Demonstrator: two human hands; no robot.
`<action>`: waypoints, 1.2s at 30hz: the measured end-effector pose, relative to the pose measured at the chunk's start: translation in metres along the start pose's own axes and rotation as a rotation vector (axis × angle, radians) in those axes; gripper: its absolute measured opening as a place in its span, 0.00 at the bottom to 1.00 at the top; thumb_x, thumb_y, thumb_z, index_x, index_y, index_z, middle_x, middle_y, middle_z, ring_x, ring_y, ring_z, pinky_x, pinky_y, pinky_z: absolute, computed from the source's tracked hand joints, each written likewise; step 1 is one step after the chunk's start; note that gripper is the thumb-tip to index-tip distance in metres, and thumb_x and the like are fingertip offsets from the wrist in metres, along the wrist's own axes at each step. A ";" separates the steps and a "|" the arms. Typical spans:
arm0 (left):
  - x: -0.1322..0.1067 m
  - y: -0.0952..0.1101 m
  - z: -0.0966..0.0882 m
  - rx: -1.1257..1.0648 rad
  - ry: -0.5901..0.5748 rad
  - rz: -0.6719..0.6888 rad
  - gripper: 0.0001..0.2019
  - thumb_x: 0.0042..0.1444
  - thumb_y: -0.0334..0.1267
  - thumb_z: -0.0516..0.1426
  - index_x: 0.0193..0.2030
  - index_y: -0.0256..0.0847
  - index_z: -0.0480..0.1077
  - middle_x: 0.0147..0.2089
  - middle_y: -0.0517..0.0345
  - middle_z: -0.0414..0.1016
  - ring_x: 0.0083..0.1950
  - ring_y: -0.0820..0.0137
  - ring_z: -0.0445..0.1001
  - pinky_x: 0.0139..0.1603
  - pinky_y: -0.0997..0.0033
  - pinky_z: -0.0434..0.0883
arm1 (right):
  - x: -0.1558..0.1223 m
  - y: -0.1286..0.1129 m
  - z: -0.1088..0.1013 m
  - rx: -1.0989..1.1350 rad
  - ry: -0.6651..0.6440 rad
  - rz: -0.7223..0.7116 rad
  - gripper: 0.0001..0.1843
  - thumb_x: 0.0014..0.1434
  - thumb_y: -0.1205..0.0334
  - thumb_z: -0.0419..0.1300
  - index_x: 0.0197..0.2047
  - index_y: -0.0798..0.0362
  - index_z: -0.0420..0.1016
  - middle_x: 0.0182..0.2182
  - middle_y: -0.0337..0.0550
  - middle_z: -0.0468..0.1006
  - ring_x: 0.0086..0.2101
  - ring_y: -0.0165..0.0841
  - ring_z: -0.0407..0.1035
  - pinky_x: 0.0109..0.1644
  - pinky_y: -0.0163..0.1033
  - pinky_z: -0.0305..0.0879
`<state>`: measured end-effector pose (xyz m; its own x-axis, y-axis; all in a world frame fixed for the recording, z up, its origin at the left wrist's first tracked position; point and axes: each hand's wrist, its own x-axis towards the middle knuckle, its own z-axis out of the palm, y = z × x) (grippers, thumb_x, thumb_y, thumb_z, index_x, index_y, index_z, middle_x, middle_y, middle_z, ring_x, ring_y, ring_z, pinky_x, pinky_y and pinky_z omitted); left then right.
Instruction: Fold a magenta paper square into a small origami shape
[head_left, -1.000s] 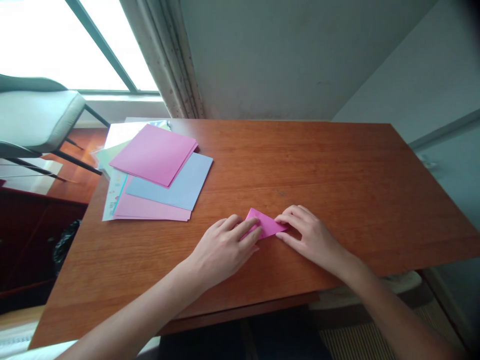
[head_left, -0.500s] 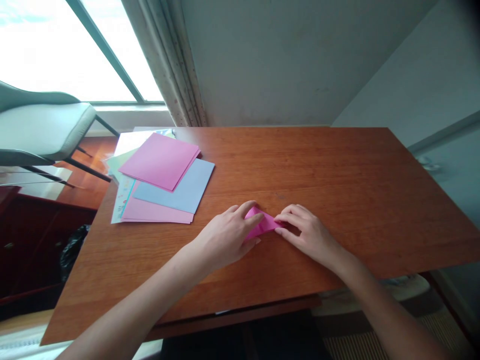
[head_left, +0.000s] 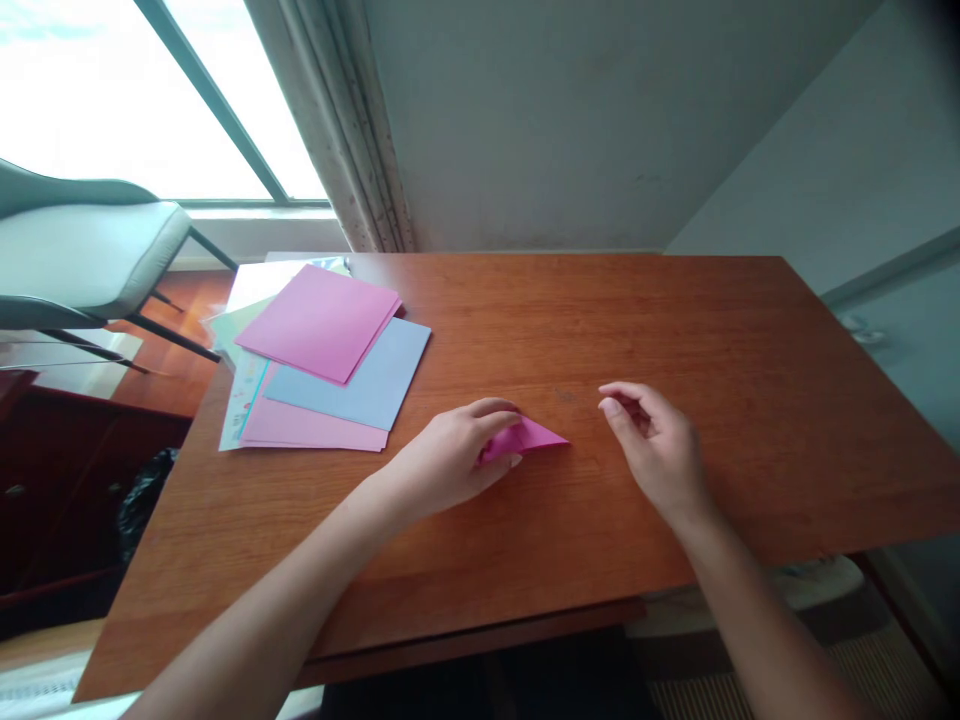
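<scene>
A small folded piece of bright pink paper [head_left: 534, 438] lies near the middle of the wooden table [head_left: 712, 400]. My left hand [head_left: 457, 455] grips its left end between thumb and fingers, so that end is hidden. My right hand [head_left: 656, 445] hovers a short way to the right of the paper, off it, with fingers loosely curled and apart and nothing in them.
A stack of pink, light blue and pale sheets [head_left: 322, 355] lies at the table's left rear. A grey chair [head_left: 82, 250] stands by the window beyond the left edge. A curtain [head_left: 337, 120] hangs behind the table.
My right hand has let go of the folded pink paper and pulled away to the right. My left hand keeps hold of the paper's left end.
</scene>
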<state>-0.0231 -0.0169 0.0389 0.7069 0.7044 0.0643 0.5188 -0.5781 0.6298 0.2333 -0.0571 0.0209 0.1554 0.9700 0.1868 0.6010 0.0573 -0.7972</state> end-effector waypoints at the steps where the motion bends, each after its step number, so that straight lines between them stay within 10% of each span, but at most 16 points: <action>1: 0.000 -0.002 0.000 -0.054 0.026 -0.025 0.15 0.65 0.38 0.54 0.56 0.41 0.72 0.57 0.49 0.75 0.45 0.67 0.79 0.47 0.69 0.76 | 0.001 0.002 0.003 0.042 0.036 0.049 0.16 0.66 0.48 0.57 0.48 0.50 0.73 0.43 0.48 0.79 0.40 0.39 0.74 0.42 0.44 0.72; 11: 0.001 -0.015 0.007 -0.629 0.274 -0.294 0.19 0.64 0.47 0.56 0.55 0.35 0.72 0.47 0.47 0.80 0.44 0.64 0.79 0.43 0.68 0.77 | -0.001 -0.016 0.037 0.280 -0.202 0.188 0.19 0.66 0.45 0.55 0.37 0.52 0.76 0.35 0.46 0.80 0.35 0.36 0.75 0.36 0.39 0.70; 17: 0.002 -0.016 0.013 -0.825 0.290 -0.265 0.17 0.64 0.42 0.57 0.55 0.35 0.72 0.52 0.47 0.79 0.50 0.63 0.78 0.52 0.65 0.75 | 0.010 -0.034 0.069 0.627 -0.400 0.215 0.17 0.64 0.49 0.59 0.49 0.51 0.73 0.42 0.45 0.80 0.38 0.35 0.76 0.38 0.38 0.74; 36: 0.001 -0.020 0.015 -1.099 0.201 -0.287 0.16 0.61 0.41 0.60 0.53 0.36 0.76 0.53 0.47 0.80 0.51 0.61 0.79 0.54 0.63 0.74 | 0.005 -0.029 0.083 0.474 -0.255 0.042 0.09 0.61 0.61 0.62 0.45 0.49 0.72 0.42 0.45 0.78 0.41 0.36 0.75 0.44 0.42 0.75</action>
<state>-0.0259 -0.0109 0.0149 0.4905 0.8617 -0.1303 -0.1210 0.2154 0.9690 0.1514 -0.0348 -0.0023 -0.0592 0.9969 0.0510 0.1691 0.0604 -0.9837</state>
